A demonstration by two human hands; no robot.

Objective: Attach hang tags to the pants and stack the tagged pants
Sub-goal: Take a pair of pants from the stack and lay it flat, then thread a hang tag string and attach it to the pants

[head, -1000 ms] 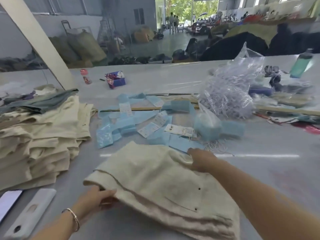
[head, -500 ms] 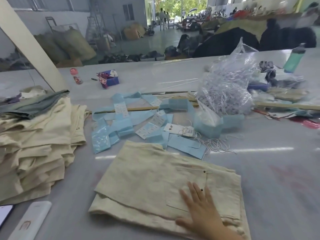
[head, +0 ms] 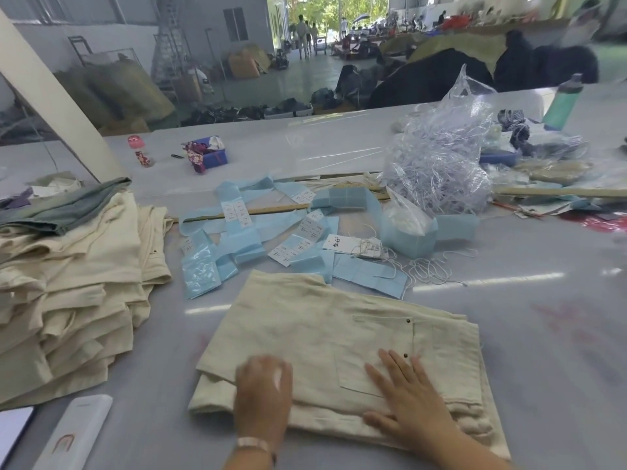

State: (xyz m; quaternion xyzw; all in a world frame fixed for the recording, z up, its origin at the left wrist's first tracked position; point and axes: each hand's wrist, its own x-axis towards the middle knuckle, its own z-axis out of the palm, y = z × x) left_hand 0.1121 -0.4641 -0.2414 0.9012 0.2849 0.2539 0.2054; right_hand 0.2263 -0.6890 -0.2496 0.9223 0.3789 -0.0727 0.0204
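Folded cream pants (head: 339, 340) lying flat on grey desk (head: 543, 351), near front edge, patch pocket with two dark rivets facing up. Right hand (head: 412, 400) laid flat on pocket area, fingers straight and slightly spread, pressing cloth down, holding nothing. Left hand (head: 263, 391) resting palm-down on lower left folded edge; motion-blurred, fingers apparently flat on the cloth rather than curled round it. Fabric judged light, soft, limp, linen-like; likely to sag and unfold if lifted by one corner, not slippery, not fragile. Best taken at folded edges with both hands, or slid flat; waistband or pocket seam probably firmest spot for tag string. Just beyond pants: scattered blue sleeves and strips (head: 237, 245), white hang tags (head: 353, 247) with looped white strings (head: 429, 268). One tag bearing dark handwritten-style characters, unreadable at this size; printed rows on other tags too small to read. No brand legible. Further back, clear bag of tangled strings (head: 441, 157). At left, tall pile of cream pants (head: 68, 286), well apart from the piece under the hands.
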